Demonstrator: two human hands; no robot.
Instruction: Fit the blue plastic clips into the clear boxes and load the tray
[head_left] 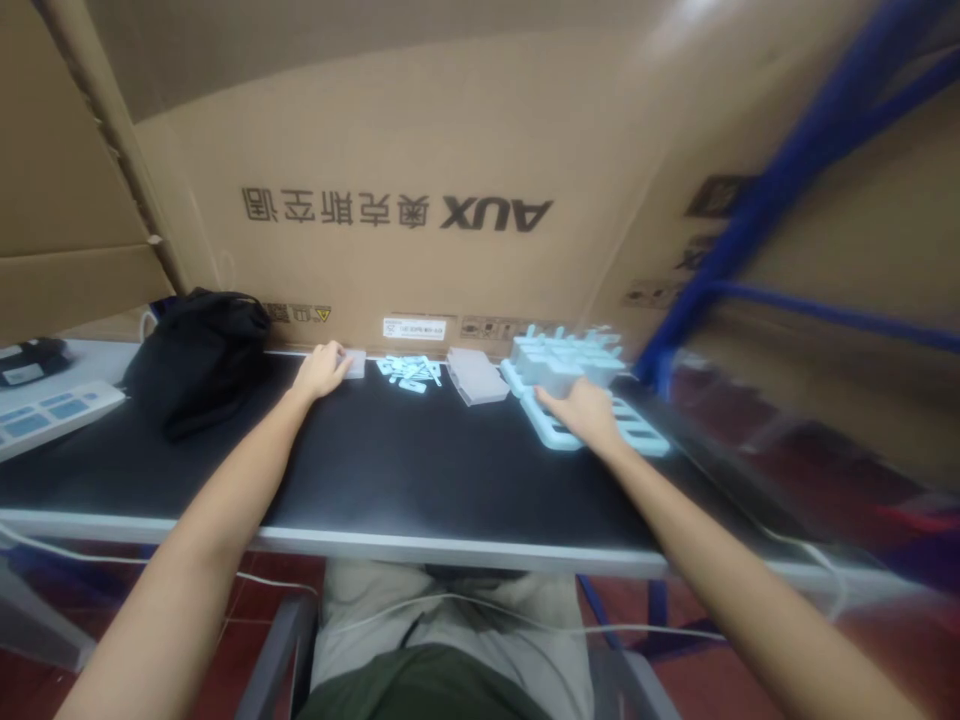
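Observation:
At the table's back, my left hand (321,370) is closed with its fingers curled on a small translucent plastic piece (356,364). My right hand (589,412) reaches to a light blue ice pop mould (551,368), its thumb stretched to the left and its fingers partly hidden and blurred against the mould. Several stick handles point up from the mould, which rests on a light blue slotted tray (643,432). Between my hands lies a pile of light blue sticks (410,370). Beside the pile is a translucent plastic sleeve-like piece (478,377).
A black cloth bag (199,355) stands on the black tabletop (420,480) at left, near a white panel with blue labels (60,410). Large cardboard boxes (390,120) rise behind the table. A blue metal frame (750,220) stands at right, and a white cable (450,598) crosses below.

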